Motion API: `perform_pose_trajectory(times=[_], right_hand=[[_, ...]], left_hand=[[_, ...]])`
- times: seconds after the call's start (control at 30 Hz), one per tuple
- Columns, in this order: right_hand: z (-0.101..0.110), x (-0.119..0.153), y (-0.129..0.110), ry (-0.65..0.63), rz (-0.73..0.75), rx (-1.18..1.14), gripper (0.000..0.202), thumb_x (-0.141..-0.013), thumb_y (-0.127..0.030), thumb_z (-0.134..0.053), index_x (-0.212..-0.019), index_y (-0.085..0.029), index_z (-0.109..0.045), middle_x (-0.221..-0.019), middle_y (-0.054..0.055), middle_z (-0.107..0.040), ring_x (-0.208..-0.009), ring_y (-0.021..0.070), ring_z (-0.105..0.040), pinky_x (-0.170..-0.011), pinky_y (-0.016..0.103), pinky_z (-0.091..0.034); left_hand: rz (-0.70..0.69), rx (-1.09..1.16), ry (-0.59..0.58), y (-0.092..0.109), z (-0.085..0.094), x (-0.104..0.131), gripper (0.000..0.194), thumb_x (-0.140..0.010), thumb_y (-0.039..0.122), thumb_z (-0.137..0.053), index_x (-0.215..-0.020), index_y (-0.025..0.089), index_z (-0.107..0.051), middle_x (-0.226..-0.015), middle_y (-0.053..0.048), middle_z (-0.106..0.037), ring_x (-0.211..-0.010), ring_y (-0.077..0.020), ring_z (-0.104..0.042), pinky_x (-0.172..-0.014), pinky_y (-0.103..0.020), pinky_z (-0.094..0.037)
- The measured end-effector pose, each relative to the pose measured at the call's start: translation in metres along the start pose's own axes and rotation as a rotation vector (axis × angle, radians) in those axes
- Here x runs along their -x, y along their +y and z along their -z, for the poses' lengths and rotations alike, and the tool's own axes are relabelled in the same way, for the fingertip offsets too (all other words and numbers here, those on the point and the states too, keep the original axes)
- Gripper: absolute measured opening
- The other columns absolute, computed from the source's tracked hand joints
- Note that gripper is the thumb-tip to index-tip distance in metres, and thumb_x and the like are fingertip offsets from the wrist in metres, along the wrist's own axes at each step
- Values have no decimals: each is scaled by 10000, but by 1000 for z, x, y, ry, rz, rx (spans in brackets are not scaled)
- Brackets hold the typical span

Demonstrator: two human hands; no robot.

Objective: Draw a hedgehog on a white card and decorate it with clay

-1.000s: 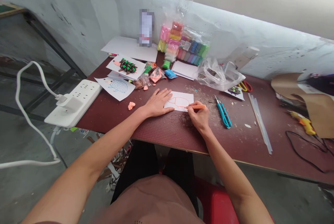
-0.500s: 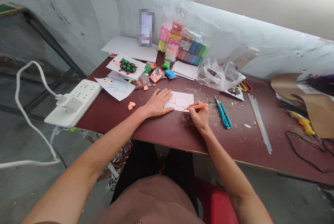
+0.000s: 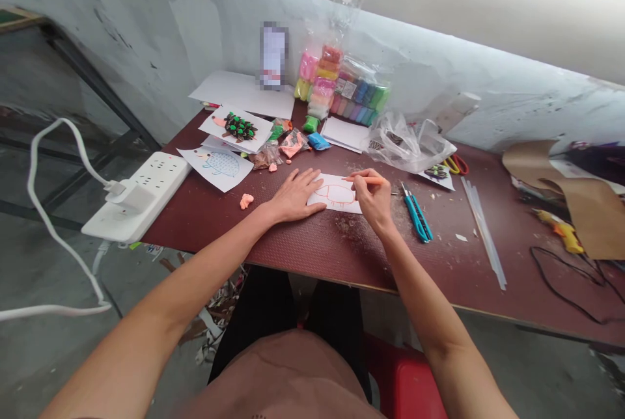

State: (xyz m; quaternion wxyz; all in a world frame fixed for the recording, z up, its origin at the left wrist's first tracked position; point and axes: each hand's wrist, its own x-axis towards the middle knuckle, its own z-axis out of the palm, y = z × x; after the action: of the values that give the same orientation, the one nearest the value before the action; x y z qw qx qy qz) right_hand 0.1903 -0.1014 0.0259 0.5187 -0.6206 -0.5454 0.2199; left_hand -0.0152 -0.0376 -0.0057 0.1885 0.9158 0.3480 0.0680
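Note:
A small white sheet of paper [image 3: 333,205] lies on the table before me, with an orange outline of a rounded body and short legs on it. My left hand [image 3: 297,196] rests flat over the sheet's left edge, fingers spread. Pinched in my right hand [image 3: 375,201] is an orange marker [image 3: 366,180], its tip by the top of the outline. To the right lies a teal utility knife [image 3: 417,214]. A lump of peach clay [image 3: 246,201] sits left of my left hand.
Left are a blue hedgehog drawing [image 3: 217,168], a clay-and-seed hedgehog card [image 3: 239,126] and a white power strip [image 3: 139,194]. Behind stand bagged colored clay [image 3: 359,97] and a clear plastic bag [image 3: 407,146]. Right are red-and-yellow scissors [image 3: 456,164], clear sticks [image 3: 483,233] and a yellow glue gun [image 3: 564,233].
My right hand has moved the marker tip from the outline's lower edge up to its top. My left hand stays in place on the paper.

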Motion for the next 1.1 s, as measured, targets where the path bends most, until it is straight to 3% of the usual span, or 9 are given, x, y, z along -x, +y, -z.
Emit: perform_pose_trajectory(times=[0.17,0.43,0.7,1.1], right_hand=[[-10,11,12,92,17,60,233,-850,-336,-602,-671,-212,-688,-799,44,-701,-666,161,-599,-595,302,-441],[-10,17,14,-6,57,135,270,-888,-356,-599,-815,-207,-811,-836,46,-731,-639,143,-581,-638,300,-467],[-16,23,20,23,67,163,249,-902,-376,-597,-838,-198,-759,-812,42,-728,-605,141,-556,-619,295,-470],[-17,22,21,19,43,129,233,-885,-374,-599,-838,-197,-744,-804,36,-728,-604,145,-566,-629,301,-472]], left_hand=[[-18,7,9,0,0,0,662,-997,516,-474,-1576,196,-467,-1736,-127,-275,-1613,-317,-252,-1316,-543,-130],[-12,-20,-2,0,-1,0,672,-999,500,-478,-1590,180,-445,-1722,-130,-314,-1614,-299,-253,-1319,-519,-125],[-23,-11,26,-3,-4,0,666,-994,523,-478,-1589,227,-446,-1718,-104,-335,-1609,-293,-270,-1319,-515,-130],[-8,-19,1,0,-1,0,681,-992,501,-485,-1587,170,-452,-1722,-128,-313,-1614,-304,-251,-1320,-511,-127]])
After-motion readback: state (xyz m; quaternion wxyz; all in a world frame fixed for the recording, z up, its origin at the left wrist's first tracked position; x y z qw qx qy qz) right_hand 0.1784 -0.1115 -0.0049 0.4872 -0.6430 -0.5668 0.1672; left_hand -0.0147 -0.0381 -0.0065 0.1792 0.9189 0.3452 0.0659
